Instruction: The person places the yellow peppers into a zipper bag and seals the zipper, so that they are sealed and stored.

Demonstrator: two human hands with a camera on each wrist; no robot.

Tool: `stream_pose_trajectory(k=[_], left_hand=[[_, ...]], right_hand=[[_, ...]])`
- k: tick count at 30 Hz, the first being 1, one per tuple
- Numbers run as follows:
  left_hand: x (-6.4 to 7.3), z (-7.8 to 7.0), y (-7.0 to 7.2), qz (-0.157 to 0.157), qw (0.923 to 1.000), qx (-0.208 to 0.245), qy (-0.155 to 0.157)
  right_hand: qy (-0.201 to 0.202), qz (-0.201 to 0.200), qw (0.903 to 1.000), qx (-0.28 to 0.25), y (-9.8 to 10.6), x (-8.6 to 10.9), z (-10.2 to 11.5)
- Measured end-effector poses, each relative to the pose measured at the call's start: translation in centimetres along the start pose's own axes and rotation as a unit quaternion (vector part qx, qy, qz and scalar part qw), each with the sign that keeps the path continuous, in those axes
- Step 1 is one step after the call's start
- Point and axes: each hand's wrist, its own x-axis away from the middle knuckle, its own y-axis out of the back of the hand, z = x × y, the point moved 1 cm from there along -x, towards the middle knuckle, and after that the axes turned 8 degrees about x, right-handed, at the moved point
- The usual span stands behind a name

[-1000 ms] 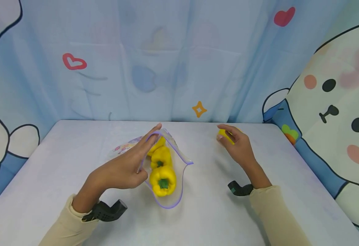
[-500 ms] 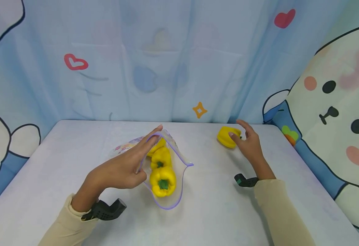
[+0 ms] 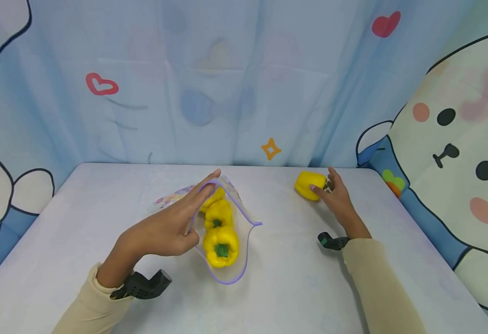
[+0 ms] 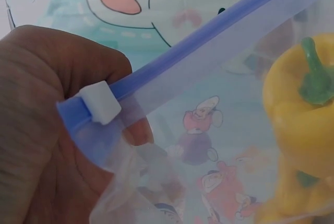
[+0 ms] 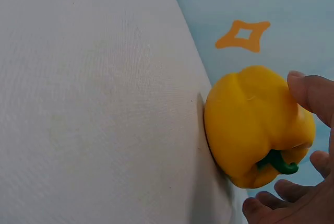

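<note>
My left hand (image 3: 164, 232) grips the side edge of a clear zip bag (image 3: 242, 241) with a purple seal, its mouth spread towards me. In the left wrist view a white slider (image 4: 102, 103) sits at the seal's end by my fingers. Inside lie yellow bell peppers: a front one (image 3: 221, 246) with its green stem facing me, one behind (image 3: 219, 215), and a partly hidden one (image 3: 215, 197). My right hand (image 3: 339, 202) is beside a loose yellow bell pepper (image 5: 250, 125) at the table's far side; its thumb touches the pepper, and the other fingers are loosely bent around the stem side.
A white-covered table (image 3: 277, 278) lies under everything. Behind its far edge hangs a blue cartoon curtain (image 3: 227, 93). Dark wrist cameras, such as the left one (image 3: 145, 285), stick out from both sleeves.
My right hand has drawn back to the right from over the loose pepper, uncovering it, then moved slightly left against its stem side. The left hand and bag have stayed put.
</note>
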Motion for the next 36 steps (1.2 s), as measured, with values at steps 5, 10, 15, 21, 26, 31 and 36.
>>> stream_pose_trajectory(k=[5, 10, 15, 21, 26, 31, 36], left_hand=[[0.0, 0.2, 0.0, -0.006, 0.9998, -0.005, -0.016], [0.1, 0.3, 0.0, -0.011, 0.9997, -0.006, -0.022], [0.1, 0.3, -0.1, -0.009, 0.9998, -0.003, -0.016], [-0.1, 0.3, -0.1, -0.006, 0.9999, -0.001, -0.01], [0.0, 0.2, 0.0, -0.009, 0.9999, 0.0, -0.007], [0.1, 0.2, 0.1, -0.008, 0.9999, -0.006, -0.01], [0.1, 0.2, 0.0, -0.013, 0.9995, -0.019, -0.02]], right_hand=[[-0.007, 0.024, 0.9997, 0.006, -0.3, -0.2, -0.2], [-0.007, 0.021, 0.9995, 0.02, -0.4, -0.3, -0.4], [-0.01, 0.012, 0.9995, 0.028, -0.4, 0.2, -0.5], [0.001, 0.011, 0.9994, 0.032, -0.7, 1.0, 0.1], [0.039, 0.019, 0.9976, 0.054, -1.4, 1.5, 1.0], [0.069, 0.026, 0.9956, 0.058, -2.0, 2.0, 2.3], [0.099, 0.032, 0.9936, 0.044, -2.1, 2.8, 3.6]])
